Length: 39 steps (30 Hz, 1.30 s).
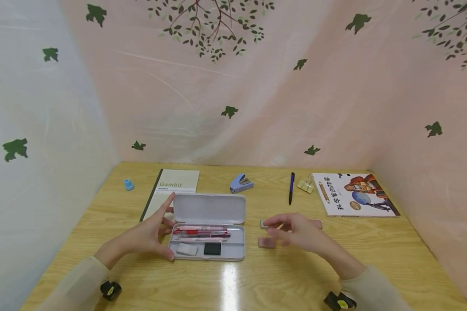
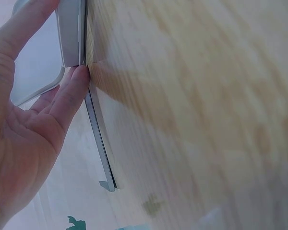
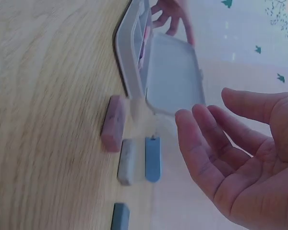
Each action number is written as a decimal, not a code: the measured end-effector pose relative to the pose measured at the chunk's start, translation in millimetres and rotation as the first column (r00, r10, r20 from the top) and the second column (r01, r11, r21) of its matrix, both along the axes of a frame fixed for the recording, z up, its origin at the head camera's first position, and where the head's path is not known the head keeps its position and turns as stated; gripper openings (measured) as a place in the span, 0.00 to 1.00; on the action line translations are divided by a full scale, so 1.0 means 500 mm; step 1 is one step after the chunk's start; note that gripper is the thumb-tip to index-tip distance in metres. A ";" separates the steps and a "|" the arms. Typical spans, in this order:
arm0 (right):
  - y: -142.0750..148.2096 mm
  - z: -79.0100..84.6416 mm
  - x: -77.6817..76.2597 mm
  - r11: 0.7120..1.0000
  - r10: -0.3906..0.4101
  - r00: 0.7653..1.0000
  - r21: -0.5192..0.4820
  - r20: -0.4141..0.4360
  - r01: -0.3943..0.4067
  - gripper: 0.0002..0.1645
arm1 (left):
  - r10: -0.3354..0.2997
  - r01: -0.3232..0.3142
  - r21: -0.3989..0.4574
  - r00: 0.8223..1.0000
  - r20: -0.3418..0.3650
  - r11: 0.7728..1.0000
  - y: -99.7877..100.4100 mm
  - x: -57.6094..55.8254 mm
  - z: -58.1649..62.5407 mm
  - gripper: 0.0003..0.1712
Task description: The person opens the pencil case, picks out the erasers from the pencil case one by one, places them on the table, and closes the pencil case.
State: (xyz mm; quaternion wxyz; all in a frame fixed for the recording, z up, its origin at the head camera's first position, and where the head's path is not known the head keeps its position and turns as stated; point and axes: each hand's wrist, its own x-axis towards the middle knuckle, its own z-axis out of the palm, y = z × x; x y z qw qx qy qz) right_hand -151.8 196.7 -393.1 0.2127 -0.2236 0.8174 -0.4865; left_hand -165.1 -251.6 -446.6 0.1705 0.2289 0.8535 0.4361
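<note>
On the table (image 1: 202,285), the left hand (image 1: 152,234), fingers spread wide, touches the left end of the open pencil case (image 1: 234,250) — likely light, stiff and slippery, best held by its ends. Its raised lid (image 1: 209,208) blocks the back. Just right, the pink eraser (image 1: 266,242) looks light, best pinched by its sides. The right hand (image 1: 295,232) hovers near, loosely bent fingers empty; the book (image 1: 354,196) lies beyond.

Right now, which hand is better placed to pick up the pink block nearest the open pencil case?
Right, I judge: the right hand hovers empty close to the pink block. The left hand holds the pencil case at its left end, with the case between it and the block.
</note>
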 end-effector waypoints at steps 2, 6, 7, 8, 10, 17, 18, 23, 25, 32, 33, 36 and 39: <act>-0.012 0.000 0.000 0.999 0.038 0.998 -0.007 -0.049 -0.038 0.20 | -0.001 0.001 0.003 1.000 -0.001 1.000 0.000 0.000 0.000 0.86; -0.039 0.000 -0.004 0.996 0.088 0.991 -0.025 -0.096 -0.090 0.18 | -0.004 0.004 0.001 1.000 -0.006 1.000 0.000 -0.001 -0.002 0.86; -0.046 0.002 -0.006 0.995 0.097 0.990 -0.028 -0.099 -0.100 0.18 | -0.004 0.004 0.002 1.000 -0.006 1.000 0.000 -0.002 -0.002 0.86; -0.054 0.003 -0.006 0.994 0.102 0.990 -0.028 -0.096 -0.105 0.18 | -0.004 0.004 0.002 1.000 -0.006 1.000 0.000 -0.002 -0.002 0.86; -0.071 0.006 -0.007 0.992 0.121 0.988 -0.031 -0.098 -0.124 0.18 | -0.003 0.003 0.001 1.000 -0.006 1.000 0.000 -0.003 -0.001 0.86; -0.132 -0.002 -0.007 0.979 0.183 0.981 -0.082 -0.069 -0.188 0.18 | -0.003 0.003 -0.003 1.000 -0.005 1.000 0.001 -0.003 0.000 0.86; -0.140 -0.004 -0.007 0.976 0.193 0.979 -0.087 -0.066 -0.198 0.18 | -0.003 0.003 -0.002 1.000 -0.005 1.000 0.001 -0.003 0.000 0.86; -0.188 -0.019 -0.007 0.964 0.246 0.967 -0.091 -0.062 -0.251 0.18 | -0.005 0.005 0.002 1.000 -0.004 1.000 0.000 -0.002 0.003 0.86; -0.208 -0.026 -0.007 0.959 0.262 0.964 -0.096 -0.054 -0.266 0.18 | -0.005 0.005 0.003 1.000 -0.003 1.000 0.000 -0.002 0.003 0.86; -0.274 -0.054 -0.006 0.961 0.271 0.962 -0.059 0.018 -0.270 0.16 | -0.011 0.011 0.015 1.000 0.007 1.000 -0.001 -0.001 0.001 0.85; -0.281 -0.058 -0.006 0.964 0.264 0.964 -0.041 0.017 -0.263 0.16 | -0.011 0.011 0.018 1.000 0.010 1.000 -0.001 -0.001 0.001 0.85; -0.299 -0.065 -0.006 0.969 0.246 0.969 0.003 0.015 -0.246 0.15 | -0.013 0.013 0.019 1.000 0.010 1.000 -0.001 0.000 0.000 0.85; -0.310 -0.069 -0.006 0.971 0.236 0.971 0.013 0.042 -0.237 0.15 | -0.013 0.013 0.017 1.000 0.011 1.000 -0.001 0.000 0.000 0.85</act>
